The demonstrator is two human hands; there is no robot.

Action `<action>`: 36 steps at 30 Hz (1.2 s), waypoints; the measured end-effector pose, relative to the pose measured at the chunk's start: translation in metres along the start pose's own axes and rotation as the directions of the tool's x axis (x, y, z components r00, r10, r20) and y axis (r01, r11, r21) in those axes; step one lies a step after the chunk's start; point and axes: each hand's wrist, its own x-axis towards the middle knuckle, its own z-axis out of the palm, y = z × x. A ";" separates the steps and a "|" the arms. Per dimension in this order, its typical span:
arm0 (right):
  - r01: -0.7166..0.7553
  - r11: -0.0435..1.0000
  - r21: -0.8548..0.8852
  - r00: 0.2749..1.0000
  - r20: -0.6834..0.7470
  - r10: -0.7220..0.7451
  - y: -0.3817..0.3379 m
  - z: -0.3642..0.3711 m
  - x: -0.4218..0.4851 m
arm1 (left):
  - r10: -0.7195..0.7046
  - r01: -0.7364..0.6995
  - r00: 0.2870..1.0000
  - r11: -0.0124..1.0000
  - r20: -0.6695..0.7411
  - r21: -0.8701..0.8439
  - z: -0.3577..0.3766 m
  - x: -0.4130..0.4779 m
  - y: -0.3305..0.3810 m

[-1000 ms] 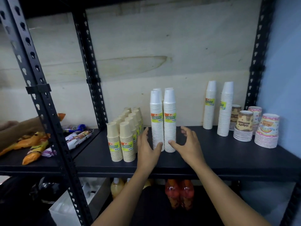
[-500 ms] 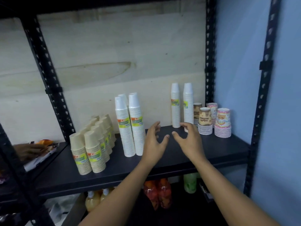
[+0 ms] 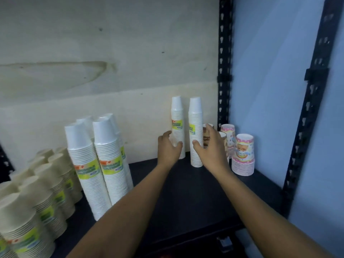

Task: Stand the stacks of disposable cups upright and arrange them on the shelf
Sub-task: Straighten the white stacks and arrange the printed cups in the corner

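Two tall white cup stacks stand upright at the back right of the black shelf [image 3: 188, 200]. My left hand [image 3: 168, 150] curls round the lower part of the left white stack [image 3: 177, 116], thumb on its front. My right hand [image 3: 212, 148] wraps the right white stack [image 3: 195, 118], thumb on its front and fingers behind it. A group of taller white stacks [image 3: 104, 164] with green-yellow labels stands upright at centre left. Several beige stacks [image 3: 46, 183] stand in rows at the far left.
Short stacks of pink patterned cups [image 3: 243, 155] and brown printed cups [image 3: 206, 138] stand at the far right, close behind my right hand. A black rear post [image 3: 225, 71] and a front post [image 3: 307, 127] frame the right end beside a blue wall.
My view has swung right. Both hands left the centre white stacks, crossed the shelf with fingers spread, and now close round the two white stacks at the back right.
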 end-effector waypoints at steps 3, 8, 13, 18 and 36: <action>-0.014 1.000 -0.012 0.999 0.034 0.014 0.005 0.008 0.016 | -0.064 0.062 0.997 0.997 -0.030 -0.053 0.017 0.026 0.001; -0.037 0.998 -0.055 0.998 0.051 0.040 0.009 0.018 0.031 | -0.083 0.077 0.994 0.994 -0.075 -0.082 0.032 0.035 -0.011; -0.001 0.992 -0.129 0.999 0.038 0.006 0.008 0.025 0.035 | -0.087 0.079 0.994 0.990 -0.065 -0.116 0.036 0.037 -0.018; -0.015 0.986 -0.167 1.000 -0.014 0.013 0.008 0.027 0.035 | -0.085 0.074 0.993 0.988 -0.076 -0.136 0.035 0.035 -0.017; 0.029 0.992 0.126 0.997 -0.069 -0.020 -0.070 -0.048 -0.043 | 0.148 -0.168 0.976 0.978 -0.158 -0.124 -0.060 -0.100 0.050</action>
